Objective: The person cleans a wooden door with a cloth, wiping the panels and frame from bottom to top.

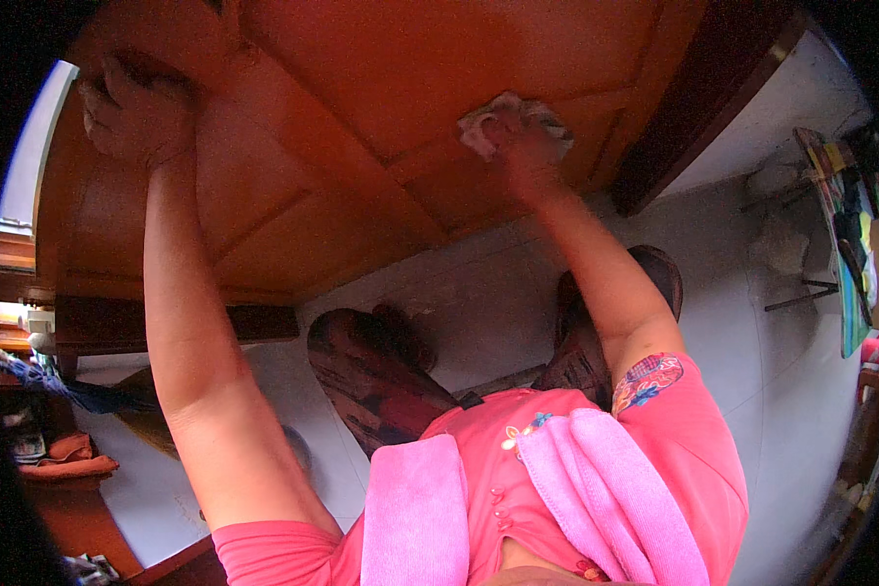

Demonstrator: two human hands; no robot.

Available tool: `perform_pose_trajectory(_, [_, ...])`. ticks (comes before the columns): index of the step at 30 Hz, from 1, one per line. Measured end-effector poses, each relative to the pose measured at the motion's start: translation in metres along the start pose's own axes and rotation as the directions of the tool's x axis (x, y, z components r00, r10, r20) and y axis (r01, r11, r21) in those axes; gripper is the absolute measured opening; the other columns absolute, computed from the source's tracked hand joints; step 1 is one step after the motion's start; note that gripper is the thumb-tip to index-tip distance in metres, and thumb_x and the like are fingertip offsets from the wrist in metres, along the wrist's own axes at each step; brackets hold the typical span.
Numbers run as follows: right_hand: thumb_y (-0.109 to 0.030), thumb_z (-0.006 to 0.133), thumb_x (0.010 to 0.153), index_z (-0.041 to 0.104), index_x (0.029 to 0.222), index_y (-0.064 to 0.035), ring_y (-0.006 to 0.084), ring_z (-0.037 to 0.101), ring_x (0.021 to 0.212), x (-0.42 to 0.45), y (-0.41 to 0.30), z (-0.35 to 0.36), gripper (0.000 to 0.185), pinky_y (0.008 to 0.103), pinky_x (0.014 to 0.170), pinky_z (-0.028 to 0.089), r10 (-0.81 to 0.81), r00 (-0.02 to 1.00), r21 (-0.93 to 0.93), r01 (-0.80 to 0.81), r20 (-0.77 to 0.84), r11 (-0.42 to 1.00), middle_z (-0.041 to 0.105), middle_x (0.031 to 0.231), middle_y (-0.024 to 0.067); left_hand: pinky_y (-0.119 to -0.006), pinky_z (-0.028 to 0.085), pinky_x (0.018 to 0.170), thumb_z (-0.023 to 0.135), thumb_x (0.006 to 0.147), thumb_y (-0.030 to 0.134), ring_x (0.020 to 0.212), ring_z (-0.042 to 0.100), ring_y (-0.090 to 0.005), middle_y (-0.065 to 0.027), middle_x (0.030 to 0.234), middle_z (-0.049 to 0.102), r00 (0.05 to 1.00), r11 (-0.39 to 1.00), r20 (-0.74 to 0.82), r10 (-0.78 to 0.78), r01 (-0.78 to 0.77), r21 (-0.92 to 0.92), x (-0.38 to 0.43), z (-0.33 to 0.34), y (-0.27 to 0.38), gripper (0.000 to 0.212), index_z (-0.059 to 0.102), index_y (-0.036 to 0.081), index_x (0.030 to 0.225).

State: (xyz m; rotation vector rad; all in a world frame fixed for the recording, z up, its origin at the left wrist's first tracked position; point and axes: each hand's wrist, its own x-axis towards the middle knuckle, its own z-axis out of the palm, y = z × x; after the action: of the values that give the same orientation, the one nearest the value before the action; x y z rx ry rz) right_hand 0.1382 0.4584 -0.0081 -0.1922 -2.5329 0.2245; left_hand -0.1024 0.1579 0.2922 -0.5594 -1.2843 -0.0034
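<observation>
A reddish-brown panelled wooden door [410, 66] rises before me, its lower edge just above the floor. My right hand [531, 157] holds a crumpled whitish cloth [483, 132] against a lower panel. Over on the left, my left hand [139, 117] is at the wood near the door's edge, its fingers bent. Deep shadow there hides whether it grips anything.
Dark wooden frame [703, 110] borders the door on the right. Pale tiles [703, 366] cover the floor. A striped board or cloth with items [853, 271] stands at far right. Folded orange cloth [73, 458] lies lower left. A pink towel [417, 505] hangs round my neck.
</observation>
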Motion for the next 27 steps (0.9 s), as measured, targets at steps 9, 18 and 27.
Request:
perform_pose_trajectory(9, [-0.013,0.066,0.082,0.059,0.124,-0.0104,0.0388,0.055,0.117,0.012,0.12,-0.003,0.042,0.0494,0.095,0.048,0.323,0.917,-0.042,-0.341,-0.234,0.939,0.057,0.131,0.0147,-0.054,0.034,0.11,0.065,0.081,0.028,0.131,0.043,-0.0457,-0.0288,0.14,0.048,0.945,0.99,0.326,-0.036,0.078,-0.119,0.019,-0.052,-0.016,0.069,0.046,0.007,0.144])
perform_pose_trajectory(18, [-0.023,0.059,0.094,0.05,0.139,-0.0109,0.04,0.061,0.113,0.003,0.165,-0.012,0.047,0.0497,0.092,0.051,0.529,0.829,-0.163,-0.556,-0.183,0.815,0.057,0.133,0.0168,-0.047,0.03,0.115,0.052,0.08,-0.001,0.132,0.045,-0.0364,-0.0198,0.138,0.053,0.062,0.442,0.956,0.288,0.876,-0.191,-0.172,-0.261,0.194,0.055,0.053,0.003,0.134])
perform_pose_trajectory(27, [-0.008,0.071,0.077,0.052,0.13,-0.0078,0.0426,0.052,0.118,0.005,0.151,-0.05,0.056,0.048,0.097,0.046,0.424,0.902,-0.067,-0.429,-0.075,0.901,0.052,0.135,0.0175,-0.047,0.045,0.101,0.045,0.099,0.039,0.116,0.059,-0.0414,-0.0243,0.126,0.062,-0.404,0.312,-0.31,0.861,0.899,-0.306,-0.293,-0.426,0.353,0.048,0.061,0.002,0.125])
